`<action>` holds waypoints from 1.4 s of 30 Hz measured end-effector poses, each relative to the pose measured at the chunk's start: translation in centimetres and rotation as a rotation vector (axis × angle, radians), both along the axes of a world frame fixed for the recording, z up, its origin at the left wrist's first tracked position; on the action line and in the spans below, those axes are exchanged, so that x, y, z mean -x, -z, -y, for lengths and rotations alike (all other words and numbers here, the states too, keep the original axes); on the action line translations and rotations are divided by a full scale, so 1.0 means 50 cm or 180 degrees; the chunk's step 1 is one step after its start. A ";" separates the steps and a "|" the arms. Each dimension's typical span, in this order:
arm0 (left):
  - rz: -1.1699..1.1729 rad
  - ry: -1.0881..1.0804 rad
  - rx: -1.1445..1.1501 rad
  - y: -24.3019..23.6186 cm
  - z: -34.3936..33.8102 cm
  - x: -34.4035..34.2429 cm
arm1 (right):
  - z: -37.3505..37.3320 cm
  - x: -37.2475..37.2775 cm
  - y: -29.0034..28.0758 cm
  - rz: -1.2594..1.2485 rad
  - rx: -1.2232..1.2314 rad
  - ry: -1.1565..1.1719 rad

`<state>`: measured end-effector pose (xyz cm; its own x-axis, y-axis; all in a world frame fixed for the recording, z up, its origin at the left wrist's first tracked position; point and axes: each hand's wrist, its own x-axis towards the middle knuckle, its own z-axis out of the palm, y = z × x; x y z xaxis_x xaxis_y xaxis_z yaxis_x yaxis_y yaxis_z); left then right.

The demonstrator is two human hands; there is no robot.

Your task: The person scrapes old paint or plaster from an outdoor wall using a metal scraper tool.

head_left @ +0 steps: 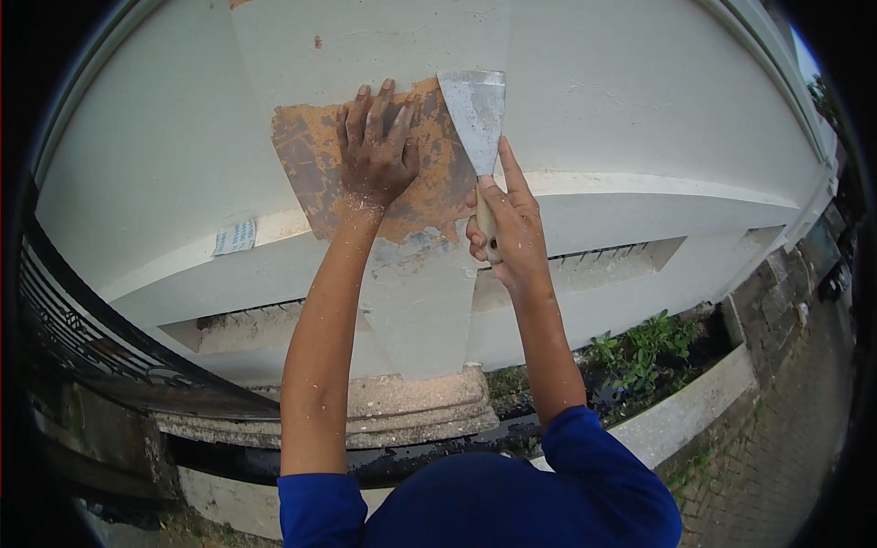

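Note:
My right hand (pixel 513 228) grips the pale handle of a scraper (pixel 475 114), a putty knife with a wide metal blade. Its blade points up and lies against the wall at the right edge of a bare patch (pixel 306 160). Brown and orange show there, where the white paint is gone. On that patch rests my left hand (pixel 376 155), fingers spread and palm toward the wall, holding nothing. Pale flecks dot both forearms and the left wrist.
White painted wall (pixel 594 100) surrounds the patch. A small printed packet (pixel 236 237) sits on the ledge at left. Below run a rough stone step (pixel 393 406), a dark gutter and green plants (pixel 644 352). A black metal gate (pixel 100 320) stands at left, a paved path (pixel 767 438) at right.

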<state>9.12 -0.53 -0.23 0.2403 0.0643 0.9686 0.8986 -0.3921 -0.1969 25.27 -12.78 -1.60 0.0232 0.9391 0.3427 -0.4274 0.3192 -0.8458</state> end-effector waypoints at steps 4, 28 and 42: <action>-0.0001 -0.0059 0.0075 0.010 0.004 0.001 | 0.010 -0.018 0.039 0.0164 0.0035 0.0041; 0.0018 0.0051 -0.0114 0.004 -0.002 0.006 | 0.000 0.015 0.007 0.0056 0.0049 0.0009; 0.0073 0.0235 -0.0184 0.007 0.001 0.003 | 0.001 0.006 0.028 0.0179 -0.0004 0.0005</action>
<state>8.98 -0.58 -0.57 0.2199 -0.0089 0.9755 0.8723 -0.4459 -0.2007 24.97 -12.85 -3.02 0.0055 0.9387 0.3448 -0.3787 0.3211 -0.8680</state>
